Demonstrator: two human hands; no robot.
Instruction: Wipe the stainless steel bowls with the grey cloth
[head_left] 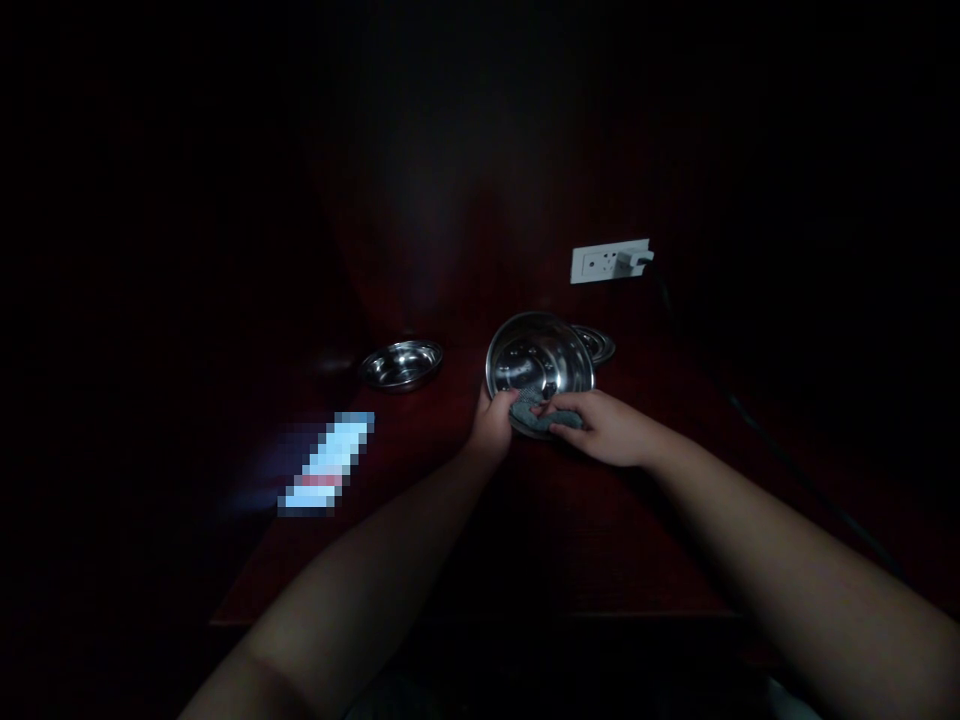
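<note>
A shiny metal bowl [540,345] is tilted with its opening toward me, above the dark red table. My left hand [495,422] grips its lower left rim, thumb on the inside and the other fingers hidden behind. In my right hand [611,428] is a bunched grey-green cloth [559,415], pressed at the bowl's lower inner rim. Part of the cloth lies close to my left thumb. Behind the bowl on the right, a round metal piece [598,345], maybe a lid or dish, is partly covered.
A shallow metal dish [403,368] sits on the table [420,470] to the left. Nearer me is a lit, blurred-out rectangular screen [328,465]. A white wall socket [609,262] holds a plug, and a dark cable [780,455] runs down the right side. The surroundings are very dark.
</note>
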